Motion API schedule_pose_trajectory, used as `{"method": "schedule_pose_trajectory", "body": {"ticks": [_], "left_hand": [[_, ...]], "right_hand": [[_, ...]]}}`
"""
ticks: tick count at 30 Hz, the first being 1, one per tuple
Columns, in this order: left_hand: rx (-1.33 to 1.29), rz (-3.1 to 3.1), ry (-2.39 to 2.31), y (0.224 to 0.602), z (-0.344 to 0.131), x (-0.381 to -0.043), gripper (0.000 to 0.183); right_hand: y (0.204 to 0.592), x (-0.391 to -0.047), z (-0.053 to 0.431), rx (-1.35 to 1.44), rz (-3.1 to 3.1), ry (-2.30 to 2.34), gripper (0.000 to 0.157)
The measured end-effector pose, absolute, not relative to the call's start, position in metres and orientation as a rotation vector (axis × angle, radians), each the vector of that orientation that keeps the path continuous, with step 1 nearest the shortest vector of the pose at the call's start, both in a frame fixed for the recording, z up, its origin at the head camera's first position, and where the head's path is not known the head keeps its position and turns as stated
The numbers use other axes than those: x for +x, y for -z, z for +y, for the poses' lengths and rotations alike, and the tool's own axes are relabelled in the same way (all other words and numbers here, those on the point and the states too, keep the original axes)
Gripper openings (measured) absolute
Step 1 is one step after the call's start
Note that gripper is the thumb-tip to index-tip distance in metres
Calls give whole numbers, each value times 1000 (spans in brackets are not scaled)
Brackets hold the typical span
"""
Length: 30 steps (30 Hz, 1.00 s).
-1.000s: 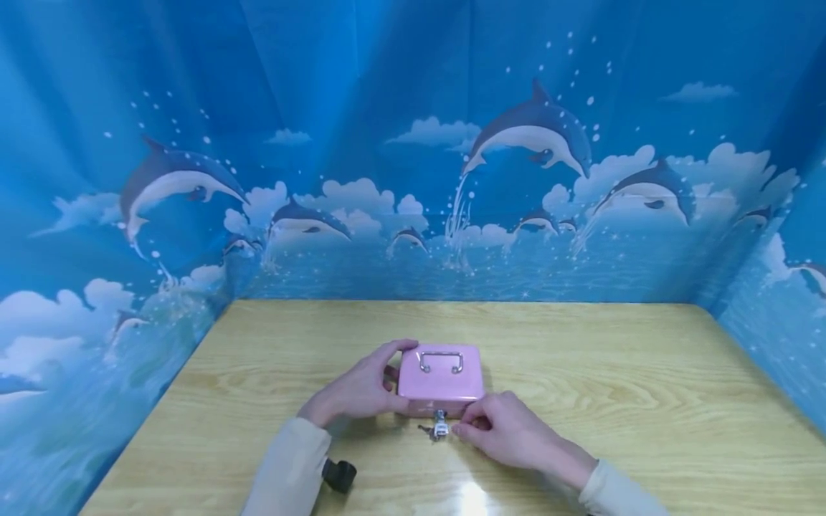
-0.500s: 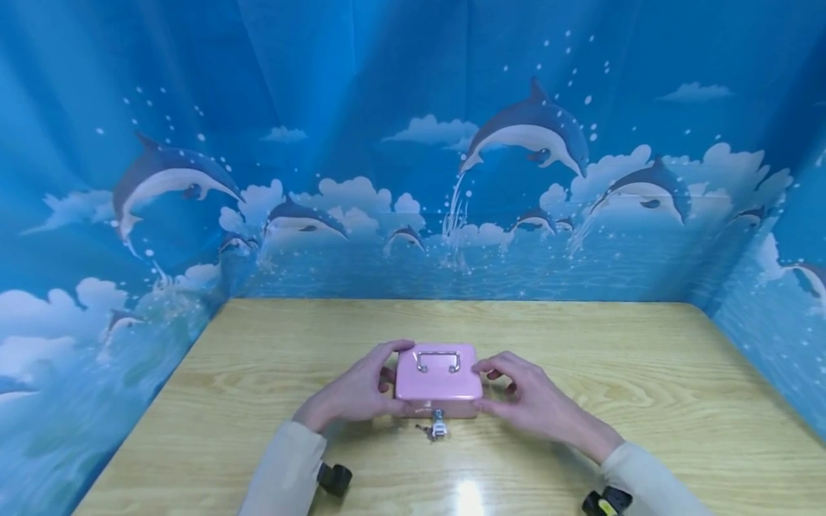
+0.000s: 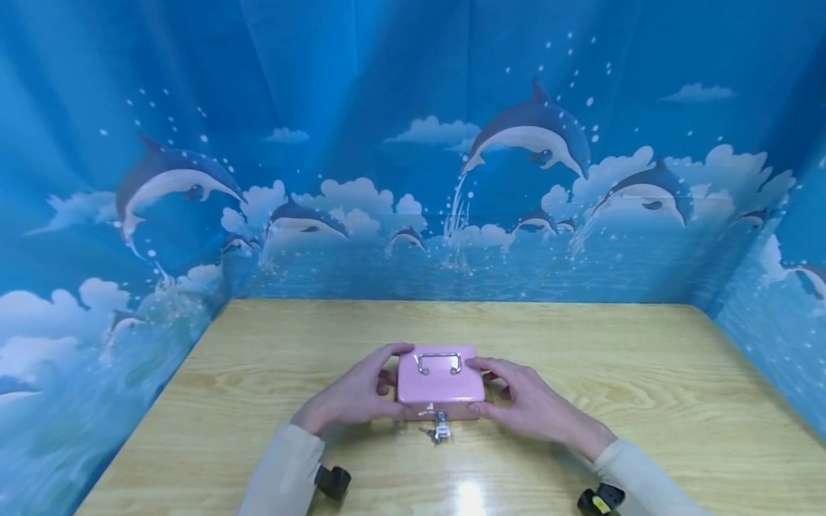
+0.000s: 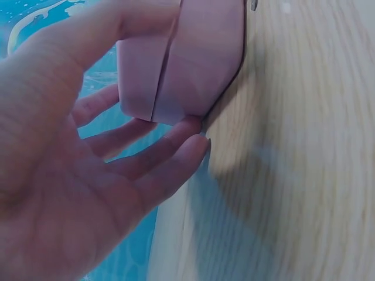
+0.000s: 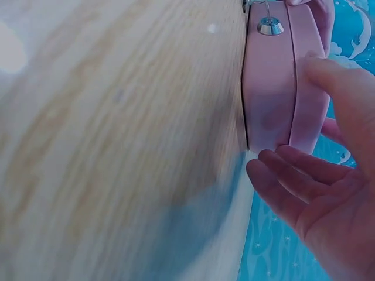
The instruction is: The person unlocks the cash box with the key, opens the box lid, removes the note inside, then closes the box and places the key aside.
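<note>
A small pink metal cash box (image 3: 439, 387), its lid down and a wire handle (image 3: 441, 355) on top, stands on the table. My left hand (image 3: 357, 387) holds its left side, thumb at the front and fingers reaching round to the back. At the right side my right hand (image 3: 537, 405) grips it in the same way, thumb on the front of the lid in the right wrist view. A silver lock cylinder (image 5: 270, 26) sits in the box's front, and keys (image 3: 440, 431) hang from it.
The wood-grain table (image 3: 581, 344) runs out on all sides of the box. Behind it and at both sides hangs a blue curtain (image 3: 361, 265) printed with dolphins. Black wrist devices (image 3: 333, 482) stick out below the sleeves.
My right hand has gone from beside the keys to the box's right side and now grips it. The left hand keeps its hold, and the box stays about where it was.
</note>
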State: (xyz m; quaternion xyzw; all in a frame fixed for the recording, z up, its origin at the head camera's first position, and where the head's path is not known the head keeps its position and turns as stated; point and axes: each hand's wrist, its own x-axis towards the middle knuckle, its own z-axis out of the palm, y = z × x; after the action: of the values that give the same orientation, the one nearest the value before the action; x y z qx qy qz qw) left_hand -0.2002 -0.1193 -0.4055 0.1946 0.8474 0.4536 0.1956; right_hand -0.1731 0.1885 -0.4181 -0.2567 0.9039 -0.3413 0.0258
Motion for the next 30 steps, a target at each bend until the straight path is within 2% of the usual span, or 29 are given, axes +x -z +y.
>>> {"method": "schedule_pose_trajectory", "body": {"ticks": [18,30], "left_hand": [[490,2420,-1269,398,-124,-204,84],[537,2488,-1514,393,-124,-206,47]], "right_hand": [[403,-175,181,-624,2845,1178,53],[392,-181,177,-481,2922,1253,42]]}}
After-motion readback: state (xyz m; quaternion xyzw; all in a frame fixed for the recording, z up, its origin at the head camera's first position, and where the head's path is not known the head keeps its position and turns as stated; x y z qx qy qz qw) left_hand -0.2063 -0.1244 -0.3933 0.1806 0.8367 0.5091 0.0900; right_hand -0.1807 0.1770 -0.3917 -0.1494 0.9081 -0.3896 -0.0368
